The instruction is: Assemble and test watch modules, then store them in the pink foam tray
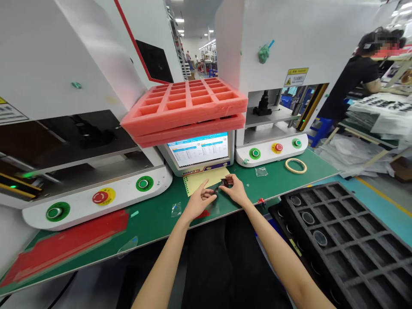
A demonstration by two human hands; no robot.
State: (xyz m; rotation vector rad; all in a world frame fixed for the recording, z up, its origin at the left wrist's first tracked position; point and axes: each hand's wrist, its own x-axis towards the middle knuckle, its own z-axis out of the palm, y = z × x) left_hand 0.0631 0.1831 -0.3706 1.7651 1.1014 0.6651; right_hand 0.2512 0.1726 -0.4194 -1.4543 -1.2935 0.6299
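Above the green bench top (154, 218), my left hand (200, 200) and my right hand (234, 190) come close together in front of the small screen. Between the right thumb and fingers is a small dark part (225, 183), its exact kind too small to make out. The left thumb and fingers close on a small black piece (216, 190) at their tips. Whether the two dark bits are joined, I cannot tell. A yellow sheet of paper (190, 182) lies just behind the left hand.
Red foam trays (185, 112) sit atop the monitor (201, 151), between two white machines with green and red buttons (102, 197). A tape roll (295, 166) and clear plastic bag (261, 171) lie right. A black compartment tray (337, 227) holds several round lenses. A co-worker (350, 81) sits far right.
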